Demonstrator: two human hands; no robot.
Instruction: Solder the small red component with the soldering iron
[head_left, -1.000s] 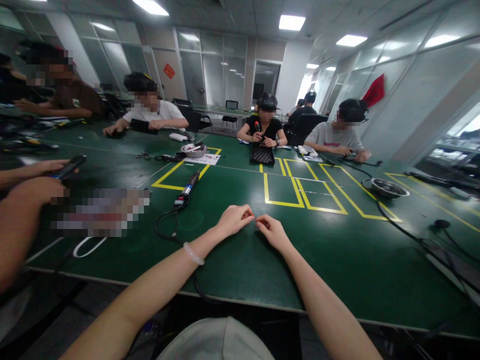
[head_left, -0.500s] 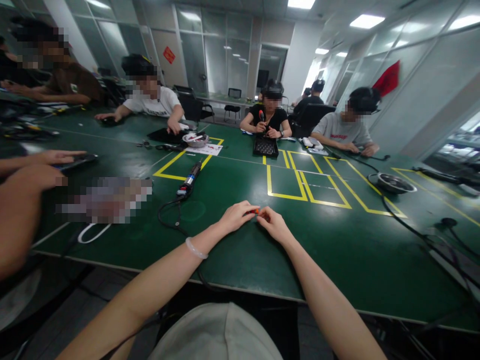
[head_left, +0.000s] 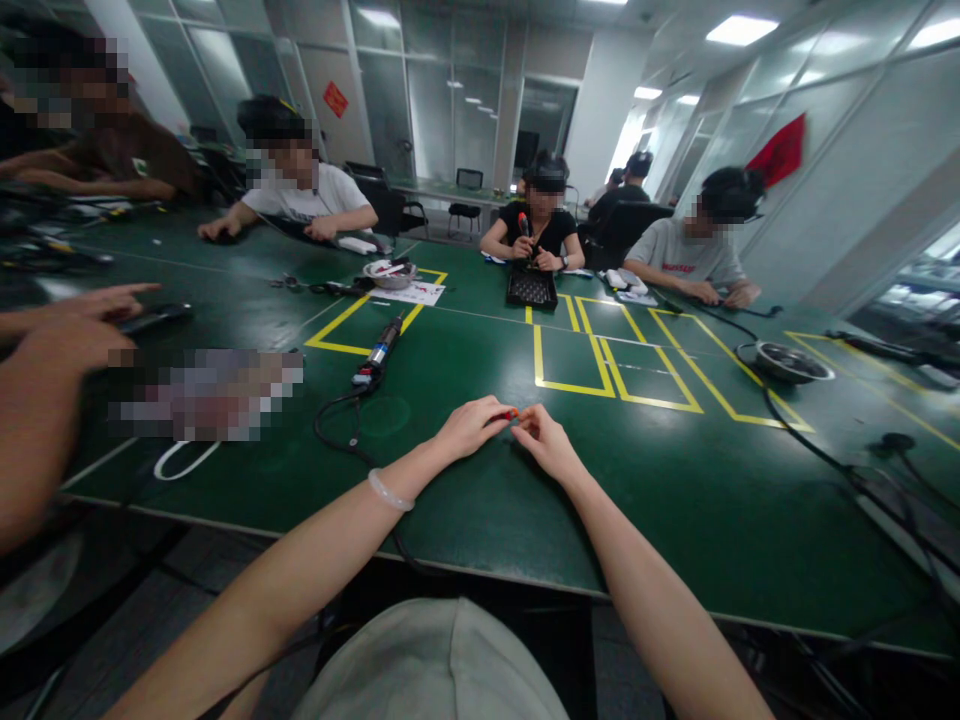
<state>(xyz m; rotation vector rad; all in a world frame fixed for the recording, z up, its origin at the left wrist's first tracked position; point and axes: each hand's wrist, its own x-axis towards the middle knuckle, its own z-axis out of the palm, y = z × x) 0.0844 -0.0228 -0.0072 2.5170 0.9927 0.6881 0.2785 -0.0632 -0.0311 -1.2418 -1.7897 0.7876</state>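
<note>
A small red part (head_left: pixel 512 414) is pinched between the fingertips of the left hand (head_left: pixel 469 426) and the right hand (head_left: pixel 549 442), which are brought together just above the green bench (head_left: pixel 675 520), near its front edge. Both hands are closed on the part, with the remaining fingers curled in; what the part is cannot be told, as it is too small. A pale bangle (head_left: pixel 390 490) is worn on the left wrist. Beyond and to the left of the hands, an electric screwdriver (head_left: pixel 379 355) is laid on the bench across a yellow tape line (head_left: pixel 341 350), its black cable (head_left: pixel 337 425) looped toward the bench edge. Further yellow-taped rectangles (head_left: pixel 600 375) are marked ahead of the hands, with a black tray (head_left: pixel 531 288) at their far end in front of a seated person. A metal bowl (head_left: pixel 784 361) is seen well to the right. At the far left, a co-worker's hand (head_left: pixel 71 345) is held over the bench.
</note>
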